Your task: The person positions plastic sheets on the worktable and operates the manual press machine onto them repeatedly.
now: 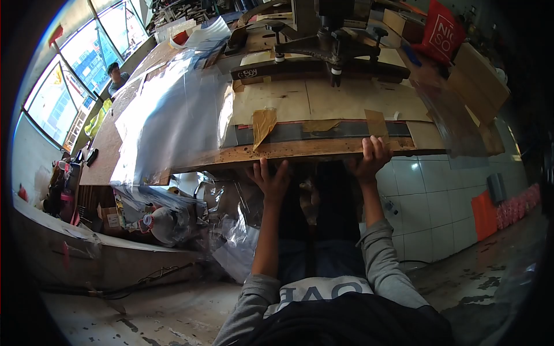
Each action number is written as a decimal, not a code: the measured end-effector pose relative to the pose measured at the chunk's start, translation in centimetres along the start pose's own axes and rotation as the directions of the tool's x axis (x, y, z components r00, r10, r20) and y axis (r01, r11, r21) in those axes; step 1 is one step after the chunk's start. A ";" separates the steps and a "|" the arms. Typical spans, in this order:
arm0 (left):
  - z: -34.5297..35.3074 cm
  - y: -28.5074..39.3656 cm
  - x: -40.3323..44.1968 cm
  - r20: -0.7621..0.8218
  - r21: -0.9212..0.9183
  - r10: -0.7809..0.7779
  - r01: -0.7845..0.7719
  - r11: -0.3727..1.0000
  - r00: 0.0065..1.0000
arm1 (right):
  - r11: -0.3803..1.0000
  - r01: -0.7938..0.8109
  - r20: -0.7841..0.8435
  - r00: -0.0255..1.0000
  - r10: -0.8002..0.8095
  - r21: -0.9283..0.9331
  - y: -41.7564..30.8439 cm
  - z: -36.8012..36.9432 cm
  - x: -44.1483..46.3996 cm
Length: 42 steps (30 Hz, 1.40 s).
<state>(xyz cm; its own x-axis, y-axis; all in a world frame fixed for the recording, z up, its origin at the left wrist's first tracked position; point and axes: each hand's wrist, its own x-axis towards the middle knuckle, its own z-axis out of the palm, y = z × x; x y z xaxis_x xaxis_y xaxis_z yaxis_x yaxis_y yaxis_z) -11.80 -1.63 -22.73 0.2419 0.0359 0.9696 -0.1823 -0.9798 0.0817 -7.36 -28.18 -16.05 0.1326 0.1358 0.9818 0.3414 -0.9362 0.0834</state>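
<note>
My left hand (270, 180) is at the underside of the table's wooden front edge (311, 149), fingers apart and pointing up, with nothing seen in it. Further right, my right hand (370, 160) rests its bent fingertips on that same edge, the palm below it. A strip of brown tape (264, 128) lies over the dark band above my left hand, and another tape strip (375, 123) lies just above my right fingers. Behind these are pale boards (277, 104) and a dark metal clamp (332, 49) standing on a long dark bar (320, 68).
Clear plastic sheets (173, 115) cover the table's left part. A red bag (443, 32) and cardboard (476, 86) are at the back right. A large clear bottle (164, 226) stands below left. Another person (117, 78) is near the windows.
</note>
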 end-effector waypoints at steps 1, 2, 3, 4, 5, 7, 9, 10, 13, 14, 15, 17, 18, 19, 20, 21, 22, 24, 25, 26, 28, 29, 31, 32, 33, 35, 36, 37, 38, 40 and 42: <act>0.0 0.0 0.0 -0.001 0.001 -0.001 0.001 1.000 1.000 | 1.000 0.004 -0.004 1.000 -0.004 0.007 0.0 0.0 0.0; 0.0 0.0 0.0 -0.001 0.002 -0.002 0.002 1.000 1.000 | 1.000 0.007 -0.008 1.000 -0.007 0.014 0.0 0.0 0.1; 0.0 0.0 0.0 0.000 0.003 -0.003 0.003 1.000 1.000 | 1.000 0.005 -0.005 1.000 -0.005 0.009 0.0 0.1 0.0; 0.0 0.1 0.0 -0.001 0.002 -0.005 0.005 1.000 1.000 | 1.000 0.002 -0.001 1.000 -0.002 0.004 0.0 0.1 0.0; -0.1 0.1 0.0 -0.002 0.000 -0.007 0.007 1.000 1.000 | 1.000 0.000 0.003 1.000 0.000 -0.001 0.0 0.0 -0.1; -0.1 0.1 0.1 -0.005 0.005 -0.007 0.007 1.000 1.000 | 1.000 -0.002 0.004 1.000 0.002 -0.003 0.0 0.0 -0.1; -0.1 0.1 0.2 -0.008 0.019 -0.003 0.003 1.000 1.000 | 1.000 -0.005 0.006 1.000 0.005 -0.003 0.0 0.0 -0.1; -0.2 0.2 0.3 -0.011 0.013 -0.010 0.010 1.000 1.000 | 1.000 -0.007 0.007 1.000 0.007 -0.003 0.0 0.0 -0.1; -0.2 0.3 0.4 -0.017 0.002 -0.022 0.022 1.000 1.000 | 1.000 -0.009 0.008 1.000 0.009 0.000 0.0 0.0 -0.1; -0.2 0.3 0.5 -0.017 0.002 -0.022 0.022 1.000 1.000 | 1.000 -0.009 0.008 1.000 0.009 0.000 0.0 0.0 -0.1; -0.3 0.3 0.4 -0.016 0.002 -0.023 0.023 1.000 1.000 | 1.000 -0.011 0.016 1.000 0.011 0.002 0.0 0.0 -0.2; -0.4 0.3 0.4 0.001 0.011 -0.023 0.023 1.000 1.000 | 1.000 -0.016 0.033 0.999 0.016 0.005 0.0 -0.1 -0.2; -0.5 0.3 0.3 0.007 0.015 -0.024 0.024 1.000 1.000 | 1.000 -0.015 0.039 0.999 0.015 0.003 0.0 -0.2 -0.2; -0.5 0.3 0.4 0.005 0.017 -0.021 0.021 1.000 1.000 | 1.000 -0.013 0.043 0.999 0.013 0.000 0.1 -0.4 -0.2; -0.4 0.3 0.4 0.002 0.019 -0.017 0.017 1.000 1.000 | 1.000 -0.010 0.046 0.999 0.010 -0.001 0.1 -0.4 -0.1; -0.5 0.3 0.6 -0.001 0.023 -0.014 0.014 1.000 1.000 | 1.000 -0.010 0.036 0.999 0.010 0.003 0.0 -0.5 0.0; -0.5 0.4 0.7 -0.005 0.010 -0.018 0.018 1.000 1.000 | 1.000 -0.009 0.027 1.000 0.009 0.009 0.0 -0.5 0.2; -0.7 0.6 0.8 -0.012 -0.013 -0.026 0.026 1.000 1.000 | 1.000 -0.015 0.028 1.000 0.015 0.023 -0.2 -0.7 0.5; -0.8 0.7 1.0 -0.011 -0.007 -0.025 0.025 1.000 1.000 | 0.999 -0.022 0.039 0.999 0.020 0.031 -0.3 -0.9 0.6; -1.0 0.8 1.0 -0.009 -0.001 -0.024 0.024 1.000 1.000 | 0.999 -0.028 0.052 0.998 0.026 0.037 -0.5 -1.3 0.7; -1.4 1.2 1.2 -0.008 -0.023 -0.041 0.041 0.999 0.999 | 0.997 -0.055 0.126 0.991 0.048 0.050 -1.0 -2.7 1.2; -1.5 1.5 1.5 -0.020 -0.054 -0.056 0.055 0.997 0.998 | 0.997 -0.064 0.151 0.987 0.056 0.052 -1.2 -3.0 1.8; -1.9 2.1 2.2 -0.022 -0.085 -0.068 0.066 0.994 0.997 | 0.993 -0.085 0.228 0.971 0.066 0.078 -1.4 -4.2 2.7; -2.4 2.2 2.4 -0.010 -0.083 -0.067 0.066 0.994 0.998 | 0.991 -0.099 0.273 0.959 0.072 0.087 -1.5 -4.8 3.2; -2.9 2.4 2.9 0.005 -0.081 -0.066 0.066 0.995 0.998 | 0.994 -0.077 0.289 0.956 0.053 0.074 -1.6 -5.2 3.8; -3.7 2.9 4.4 -0.011 -0.084 -0.077 0.075 0.994 0.997 | 0.998 -0.037 0.320 0.947 0.018 0.054 -2.1 -5.8 5.1; -4.2 3.1 4.8 -0.012 -0.095 -0.098 0.096 0.991 0.995 | 0.997 -0.037 0.337 0.941 0.012 0.068 -2.5 -6.0 5.6; -4.6 3.1 5.3 -0.013 -0.104 -0.117 0.115 0.988 0.993 | 0.997 -0.006 0.357 0.934 -0.021 0.075 -2.7 -6.2 6.2; -5.1 3.1 6.0 -0.012 -0.104 -0.101 0.099 0.990 0.995 | 0.996 0.025 0.374 0.926 -0.054 0.082 -3.0 -6.3 7.0; -5.9 2.9 7.5 -0.016 -0.106 -0.069 0.067 0.992 0.997 | 0.992 0.043 0.397 0.914 -0.086 0.115 -3.6 -6.2 8.3; -6.6 2.2 8.6 0.030 -0.101 -0.069 0.071 0.992 0.997 | 0.985 0.038 0.403 0.909 -0.104 0.169 -3.9 -6.1 9.5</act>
<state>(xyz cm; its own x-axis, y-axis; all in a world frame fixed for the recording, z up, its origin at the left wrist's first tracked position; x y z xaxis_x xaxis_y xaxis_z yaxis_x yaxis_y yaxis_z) -16.36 -2.20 -12.67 0.2828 0.0970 0.9543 -0.2598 -0.9500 0.1735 -13.14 -25.19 -6.02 0.4600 0.3514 0.8154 0.4984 -0.8622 0.0904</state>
